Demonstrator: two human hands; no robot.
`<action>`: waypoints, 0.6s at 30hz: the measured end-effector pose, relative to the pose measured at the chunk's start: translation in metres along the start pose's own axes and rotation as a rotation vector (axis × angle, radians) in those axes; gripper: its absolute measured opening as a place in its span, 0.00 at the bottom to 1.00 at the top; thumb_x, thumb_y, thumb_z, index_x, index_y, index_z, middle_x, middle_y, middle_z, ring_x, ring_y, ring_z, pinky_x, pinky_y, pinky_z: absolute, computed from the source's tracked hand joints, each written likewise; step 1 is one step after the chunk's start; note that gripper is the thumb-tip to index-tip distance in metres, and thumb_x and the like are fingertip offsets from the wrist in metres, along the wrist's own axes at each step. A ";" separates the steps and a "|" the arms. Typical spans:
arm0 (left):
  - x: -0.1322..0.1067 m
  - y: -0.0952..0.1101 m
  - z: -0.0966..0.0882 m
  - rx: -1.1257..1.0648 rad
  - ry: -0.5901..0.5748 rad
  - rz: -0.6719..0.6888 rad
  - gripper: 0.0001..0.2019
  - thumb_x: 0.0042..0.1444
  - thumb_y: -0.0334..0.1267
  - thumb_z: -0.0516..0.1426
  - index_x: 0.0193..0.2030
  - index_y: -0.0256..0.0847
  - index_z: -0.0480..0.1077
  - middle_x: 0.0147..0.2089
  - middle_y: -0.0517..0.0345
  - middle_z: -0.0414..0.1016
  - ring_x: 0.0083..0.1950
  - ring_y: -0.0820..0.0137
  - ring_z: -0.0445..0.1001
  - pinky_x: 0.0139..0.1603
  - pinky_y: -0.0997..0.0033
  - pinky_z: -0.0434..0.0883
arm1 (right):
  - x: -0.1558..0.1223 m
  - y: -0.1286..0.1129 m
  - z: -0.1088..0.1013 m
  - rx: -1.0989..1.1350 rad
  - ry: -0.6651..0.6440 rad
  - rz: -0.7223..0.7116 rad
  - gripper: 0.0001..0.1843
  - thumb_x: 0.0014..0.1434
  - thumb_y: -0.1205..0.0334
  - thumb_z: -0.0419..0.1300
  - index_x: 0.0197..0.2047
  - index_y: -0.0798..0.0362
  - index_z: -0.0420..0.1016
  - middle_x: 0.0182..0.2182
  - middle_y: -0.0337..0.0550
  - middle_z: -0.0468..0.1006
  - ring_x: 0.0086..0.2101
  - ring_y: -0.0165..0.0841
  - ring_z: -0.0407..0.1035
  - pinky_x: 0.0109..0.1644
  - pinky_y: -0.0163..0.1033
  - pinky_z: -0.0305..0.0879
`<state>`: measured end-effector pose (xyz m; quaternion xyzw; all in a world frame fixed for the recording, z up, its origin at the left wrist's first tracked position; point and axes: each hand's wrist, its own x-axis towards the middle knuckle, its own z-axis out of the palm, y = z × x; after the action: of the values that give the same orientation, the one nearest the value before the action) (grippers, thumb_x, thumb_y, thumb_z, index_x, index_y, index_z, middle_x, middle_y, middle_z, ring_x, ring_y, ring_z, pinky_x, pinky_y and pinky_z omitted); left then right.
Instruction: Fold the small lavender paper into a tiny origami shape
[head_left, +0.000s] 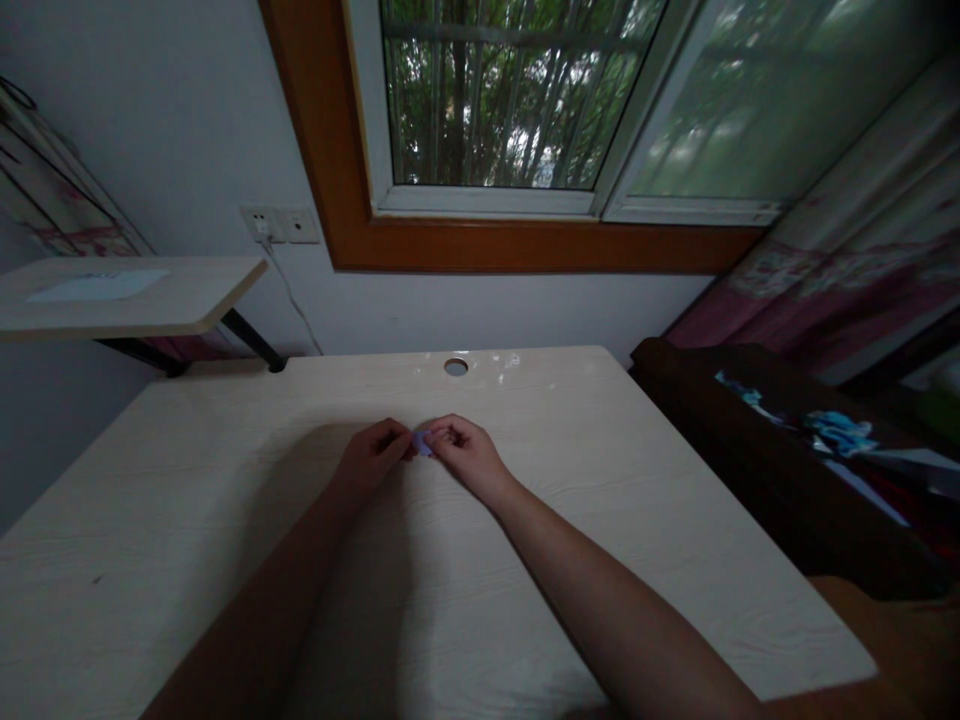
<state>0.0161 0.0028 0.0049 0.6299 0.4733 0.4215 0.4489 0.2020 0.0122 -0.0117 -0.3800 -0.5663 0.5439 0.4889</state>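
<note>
Both my hands meet over the middle of a pale wooden desk [225, 520]. My left hand [373, 456] and my right hand [466, 455] each pinch a small light purple piece [423, 443], which looks like folded paper, held between the fingertips just above the desk top. The fingers of both hands are curled closed on it. Most of the piece is hidden by the fingers.
A round cable hole [455, 367] sits at the desk's far edge. A raised shelf [150, 295] stands at the left, below a wall socket [279, 225]. A window [510, 100] is ahead. A dark bed frame [750, 450] and curtain lie to the right.
</note>
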 end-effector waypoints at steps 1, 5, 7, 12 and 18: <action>0.000 0.000 0.000 0.016 -0.017 0.003 0.11 0.56 0.44 0.57 0.32 0.38 0.72 0.29 0.58 0.74 0.32 0.70 0.72 0.37 0.73 0.69 | 0.000 0.000 0.000 0.002 -0.002 -0.001 0.09 0.54 0.56 0.65 0.35 0.52 0.77 0.27 0.38 0.77 0.27 0.29 0.69 0.33 0.35 0.63; -0.001 -0.001 0.000 0.079 -0.047 0.017 0.11 0.56 0.45 0.58 0.31 0.38 0.73 0.30 0.58 0.76 0.33 0.70 0.73 0.37 0.73 0.68 | -0.001 -0.001 0.001 -0.001 -0.014 -0.015 0.09 0.55 0.56 0.65 0.36 0.52 0.78 0.27 0.39 0.78 0.28 0.30 0.70 0.33 0.36 0.64; 0.000 -0.002 0.000 0.082 -0.039 0.016 0.12 0.56 0.45 0.58 0.31 0.38 0.73 0.30 0.57 0.77 0.33 0.69 0.74 0.37 0.72 0.68 | -0.001 -0.002 0.001 -0.016 -0.030 -0.027 0.09 0.56 0.56 0.64 0.38 0.51 0.78 0.29 0.41 0.79 0.29 0.31 0.72 0.35 0.37 0.65; 0.000 0.000 -0.001 0.122 -0.055 0.010 0.12 0.57 0.45 0.57 0.30 0.38 0.73 0.30 0.57 0.77 0.32 0.69 0.74 0.37 0.72 0.68 | -0.002 -0.006 -0.002 -0.150 -0.030 -0.137 0.08 0.58 0.57 0.64 0.39 0.50 0.80 0.34 0.43 0.79 0.34 0.33 0.73 0.38 0.38 0.67; 0.000 0.000 -0.001 0.048 -0.047 -0.014 0.11 0.57 0.43 0.57 0.33 0.37 0.74 0.30 0.56 0.78 0.34 0.69 0.75 0.39 0.71 0.70 | -0.003 -0.011 -0.003 -0.233 -0.008 -0.248 0.04 0.58 0.62 0.64 0.36 0.49 0.81 0.35 0.43 0.78 0.37 0.33 0.72 0.41 0.37 0.68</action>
<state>0.0152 0.0029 0.0049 0.6470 0.4771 0.3918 0.4476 0.2065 0.0091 -0.0014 -0.3593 -0.6697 0.4118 0.5029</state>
